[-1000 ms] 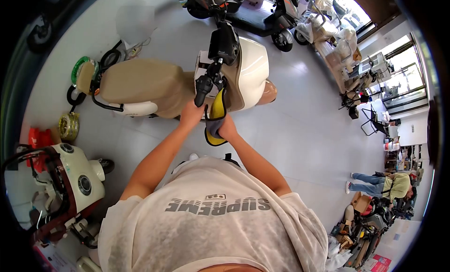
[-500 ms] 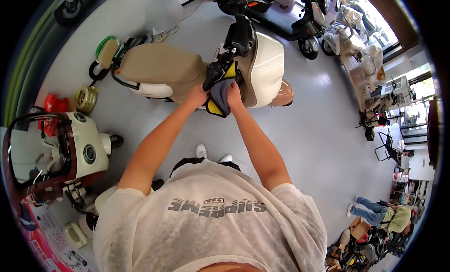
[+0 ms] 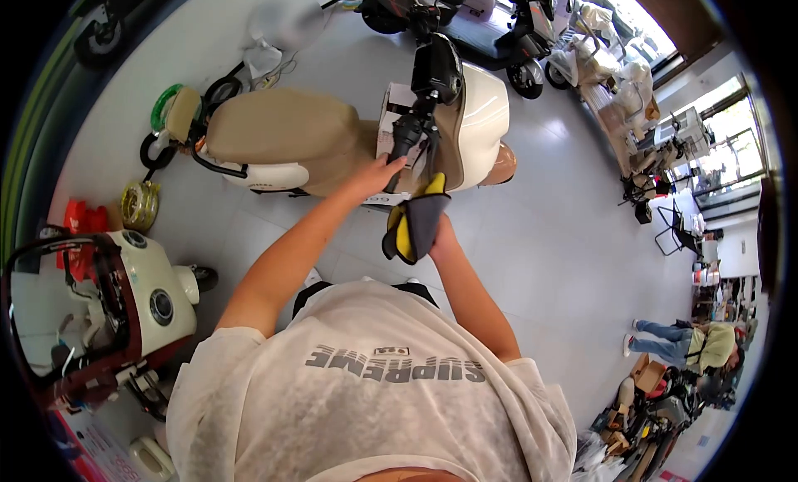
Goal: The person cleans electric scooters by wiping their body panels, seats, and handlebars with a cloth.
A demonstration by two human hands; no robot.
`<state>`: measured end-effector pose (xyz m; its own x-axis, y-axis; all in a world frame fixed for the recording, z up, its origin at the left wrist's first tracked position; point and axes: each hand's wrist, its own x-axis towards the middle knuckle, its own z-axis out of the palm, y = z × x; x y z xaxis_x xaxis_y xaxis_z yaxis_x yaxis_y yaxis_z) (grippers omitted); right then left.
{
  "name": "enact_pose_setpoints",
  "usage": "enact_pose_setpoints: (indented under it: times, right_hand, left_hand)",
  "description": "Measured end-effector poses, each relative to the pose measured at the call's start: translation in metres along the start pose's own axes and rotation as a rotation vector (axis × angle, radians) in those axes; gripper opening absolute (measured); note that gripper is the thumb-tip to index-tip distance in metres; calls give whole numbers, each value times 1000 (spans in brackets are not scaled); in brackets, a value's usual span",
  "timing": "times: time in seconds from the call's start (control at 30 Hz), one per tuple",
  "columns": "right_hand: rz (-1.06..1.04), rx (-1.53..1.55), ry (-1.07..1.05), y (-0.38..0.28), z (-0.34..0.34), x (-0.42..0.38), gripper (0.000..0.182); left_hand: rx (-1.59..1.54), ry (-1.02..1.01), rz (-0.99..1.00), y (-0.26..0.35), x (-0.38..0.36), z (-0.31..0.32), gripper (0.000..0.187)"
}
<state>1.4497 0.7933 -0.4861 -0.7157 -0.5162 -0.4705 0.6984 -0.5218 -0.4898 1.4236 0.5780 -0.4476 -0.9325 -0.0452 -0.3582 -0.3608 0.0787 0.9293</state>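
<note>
- Cream-and-maroon vehicle stands near left; dark scooter, far.
- Left hand, arm outstretched, wraps the beige scooter's handlebar grip.
- Right hand clutches grey-yellow cloth just right of it.

Grey "SUPREME" lettering marks the pale, mottled, short-sleeved shirt.

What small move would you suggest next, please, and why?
Perhaps bring the grey-and-yellow, black-edged cloth to the black handlebar grip: the right hand holds it beside the grip, apparently not touching, while the left hand is on the grip and might steady it.
</note>
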Motion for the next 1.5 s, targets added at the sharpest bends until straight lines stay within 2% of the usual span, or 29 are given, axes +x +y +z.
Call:
enact_pose_setpoints:
  times: [0.03, 0.1, 0.13, 0.2, 0.3, 0.33, 0.4, 0.43, 0.53, 0.57, 0.6, 0.67, 0.73, 0.8, 0.83, 0.87, 0.9, 0.93, 0.97, 1.0, 1.07, 1.17, 1.23, 1.3, 1.4, 1.5]
  right_hand:
    - [-10, 10, 18, 8, 6, -9, 29]
    - [-19, 76, 24, 25, 18, -21, 30]
    - [-122, -25, -14, 37, 27, -22, 28]
    - [-148, -157, -6, 51, 66, -41, 26]
    - [100, 247, -540, 74, 103, -24, 43]
    - [85, 409, -608, 83, 125, -25, 47]
    - [-47, 169, -138, 100, 132, -14, 46]
    - [-134, 107, -207, 108, 131, -4, 42]
    - [-104, 197, -307, 114, 167, 26, 42]
    - [-78, 237, -240, 116, 165, 43, 52]
    - [-72, 235, -236, 111, 178, 53, 52]
    - [-42, 133, -293, 97, 209, 69, 62]
    - [-111, 76, -264, 86, 213, 97, 65]
    - [-223, 87, -334, 74, 207, 126, 55]
    - [-211, 86, -327, 66, 196, 148, 55]
    - [-355, -143, -219, 58, 179, 177, 49]
    - [-537, -543, -222, 61, 165, 200, 48]
    - [-764, -1049, -116, 64, 152, 223, 48]
    - [-980, -1407, 37, 66, 138, 247, 50]
    - [-757, -1205, -7, 73, 125, 261, 53]
    - [-931, -1754, 39, 88, 175, 282, 62]
    - [-771, -1855, -7, 139, 165, 333, 69]
    - [-816, -2140, 39, 160, 155, 348, 75]
    - [-790, -2067, 54, 161, 155, 359, 74]
    - [-694, -2023, 34, 142, 159, 373, 73]
    - [-814, -2127, 12, 126, 166, 388, 69]
  left_hand:
    - [149, -45, -72, 18, -21, -10, 53]
    - [10, -122, 9, -14, -34, -29, 54]
    - [-24, -139, 30, -36, -37, -48, 54]
    - [-76, -165, -82, -71, -55, -92, 55]
    - [-163, -151, -225, -131, -93, -178, 56]
    - [-196, -111, -249, -151, -114, -204, 56]
    - [-183, 1, -369, -191, -152, -256, 57]
    - [-190, 63, -431, -208, -171, -277, 56]
    - [-232, 167, -562, -259, -216, -330, 55]
    - [-267, 208, -615, -271, -227, -343, 55]
    - [-273, 210, -620, -277, -235, -355, 55]
    - [-339, 294, -669, -284, -247, -368, 56]
    - [-398, 339, -629, -277, -260, -373, 57]
    - [-455, 389, -596, -277, -273, -373, 58]
    - [-502, 416, -588, -281, -278, -375, 61]
    - [-547, 444, -583, -285, -283, -375, 65]
    - [-550, 446, -597, -287, -289, -375, 65]
    - [-586, 468, -614, -286, -297, -375, 66]
    - [-618, 493, -631, -284, -304, -375, 67]
    - [-613, 502, -645, -282, -310, -377, 67]
    - [-627, 536, -739, -273, -319, -385, 68]
    - [-531, 578, -832, -249, -321, -395, 68]
    - [-483, 577, -913, -245, -328, -405, 67]
    - [-391, 576, -1006, -256, -326, -426, 68]
    - [-333, 634, -1052, -237, -312, -436, 66]
    - [-306, 604, -1094, -247, -307, -443, 62]
